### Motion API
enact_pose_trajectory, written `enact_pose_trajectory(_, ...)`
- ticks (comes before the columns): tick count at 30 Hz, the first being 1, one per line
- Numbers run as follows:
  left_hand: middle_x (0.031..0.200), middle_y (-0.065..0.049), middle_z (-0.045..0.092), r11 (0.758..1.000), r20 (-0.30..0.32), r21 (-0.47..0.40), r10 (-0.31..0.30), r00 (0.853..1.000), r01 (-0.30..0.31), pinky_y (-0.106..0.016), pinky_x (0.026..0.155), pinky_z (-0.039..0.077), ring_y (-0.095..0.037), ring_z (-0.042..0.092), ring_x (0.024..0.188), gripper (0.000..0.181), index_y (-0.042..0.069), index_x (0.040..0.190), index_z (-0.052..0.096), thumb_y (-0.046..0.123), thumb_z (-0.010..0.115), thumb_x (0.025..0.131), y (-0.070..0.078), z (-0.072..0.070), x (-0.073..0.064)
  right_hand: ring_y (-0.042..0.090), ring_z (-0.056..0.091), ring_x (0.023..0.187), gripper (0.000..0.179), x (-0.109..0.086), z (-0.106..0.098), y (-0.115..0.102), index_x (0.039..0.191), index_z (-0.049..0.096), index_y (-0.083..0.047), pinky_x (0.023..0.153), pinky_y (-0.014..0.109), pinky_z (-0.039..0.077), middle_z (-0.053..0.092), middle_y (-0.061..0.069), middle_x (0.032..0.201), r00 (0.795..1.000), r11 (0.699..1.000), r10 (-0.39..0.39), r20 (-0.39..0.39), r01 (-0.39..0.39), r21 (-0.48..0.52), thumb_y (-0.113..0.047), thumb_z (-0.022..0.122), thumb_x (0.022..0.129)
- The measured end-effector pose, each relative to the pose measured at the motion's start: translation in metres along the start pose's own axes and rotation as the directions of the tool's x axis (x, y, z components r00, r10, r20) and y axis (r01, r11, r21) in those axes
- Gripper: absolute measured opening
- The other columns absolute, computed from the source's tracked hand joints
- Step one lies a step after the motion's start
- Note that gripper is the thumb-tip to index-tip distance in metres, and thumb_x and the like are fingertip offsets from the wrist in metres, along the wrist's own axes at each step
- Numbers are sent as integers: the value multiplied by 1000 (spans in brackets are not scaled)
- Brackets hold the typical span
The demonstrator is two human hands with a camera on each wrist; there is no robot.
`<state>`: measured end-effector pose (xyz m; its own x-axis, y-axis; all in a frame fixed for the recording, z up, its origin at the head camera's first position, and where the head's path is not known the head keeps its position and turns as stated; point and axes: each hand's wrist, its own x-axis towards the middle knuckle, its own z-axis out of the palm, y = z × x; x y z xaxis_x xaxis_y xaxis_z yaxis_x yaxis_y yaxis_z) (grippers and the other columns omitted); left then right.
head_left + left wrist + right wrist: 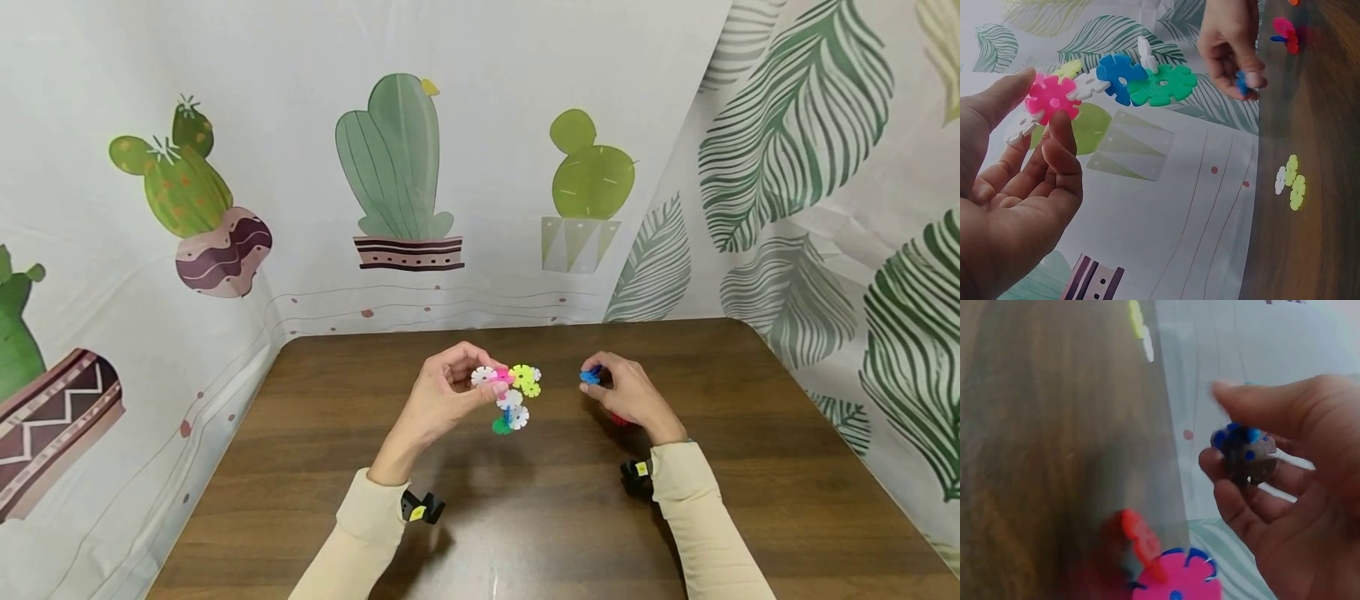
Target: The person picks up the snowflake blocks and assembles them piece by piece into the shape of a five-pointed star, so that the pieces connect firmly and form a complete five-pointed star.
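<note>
My left hand (442, 396) pinches a pink notched flower disc (1052, 100) between thumb and fingers. Joined to that disc is a chain of interlocking discs: white ones, a blue disc (1121, 79) and a green disc (1175, 84) at the far end. The chain hangs above the table in the head view. To its right, my right hand (633, 392) holds a small blue disc piece (590, 376) by thumb and fingertips. In the right wrist view this piece (1249, 453) looks partly dark and blurred, so its exact make-up is unclear.
A brown wooden table (337, 417) lies under both hands, against a cloth printed with cacti and leaves. Yellow and white joined discs (1294, 187) lie on it beyond the left hand. A pink, red and blue cluster (1179, 581) lies near the right hand.
</note>
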<state>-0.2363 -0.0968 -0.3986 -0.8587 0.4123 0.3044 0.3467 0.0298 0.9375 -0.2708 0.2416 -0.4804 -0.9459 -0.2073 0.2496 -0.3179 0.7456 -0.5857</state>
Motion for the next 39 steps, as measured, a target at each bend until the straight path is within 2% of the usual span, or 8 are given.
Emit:
enact_pose_trajectory(6,115,-10,82,1000,2,0,5,1000,-5,-21,71,55,-11,72,87,22,12,105,70,11,87,91,-1,1,1,23,65,91,13,2,-5,-8,115,75,-6,86,39,54,79,8,101,999,998,17,-40,-15,55,-8,67,105)
enact_pose_trajectory(9,115,-11,82,1000,2,4,9,1000,-9,-21,71,55,-10,72,86,23,11,105,70,11,87,90,-1,1,1,23,65,92,12,2,-5,-7,112,77,-7,87,40,55,81,8,101,997,998,14,-71,-9,65,-7,69,104)
enact_pose_trajectory(13,115,-14,81,1000,5,-12,11,1000,-11,-20,73,57,-9,72,87,23,8,105,69,8,87,90,-2,2,2,19,63,83,10,2,-5,-11,109,80,-9,75,30,52,81,8,97,994,995,6,-114,5,95,-9,73,102)
enact_pose_trajectory(16,115,-17,80,1000,7,-24,12,1000,-12,-21,74,58,-8,73,87,23,6,105,68,5,86,89,-3,3,2,12,63,79,9,2,-8,-15,107,81,-10,69,24,50,82,10,96,989,986,16,-145,8,166,-12,75,101)
enact_pose_trajectory(18,116,-18,80,1000,6,-24,11,1000,-11,-20,74,58,-8,72,87,23,5,105,68,5,86,89,-3,3,2,6,66,79,9,2,-11,-19,107,82,-10,69,21,51,83,12,97,986,971,37,-160,2,241,-14,76,101)
enact_pose_trajectory(24,116,-16,81,1000,4,-25,-3,1000,3,-21,74,59,-10,73,87,24,8,105,69,7,87,89,0,3,2,0,72,81,16,1,-19,-27,110,81,-3,69,20,55,83,15,101,982,892,72,-175,15,453,-14,77,100)
enact_pose_trajectory(31,117,-17,80,999,5,-33,-9,1000,9,-22,76,60,-10,74,87,25,8,107,69,7,86,90,-1,4,1,2,74,81,17,0,-28,-42,109,81,-1,67,21,55,83,-9,94,980,844,44,-193,67,532,-14,80,98)
enact_pose_trajectory(39,116,-16,79,1000,9,-18,-6,1000,6,-22,78,60,-10,74,89,28,9,115,72,5,84,90,-4,3,1,14,80,89,20,-5,-36,-65,111,80,1,76,26,62,84,-12,98,984,802,16,-175,92,590,-13,81,97)
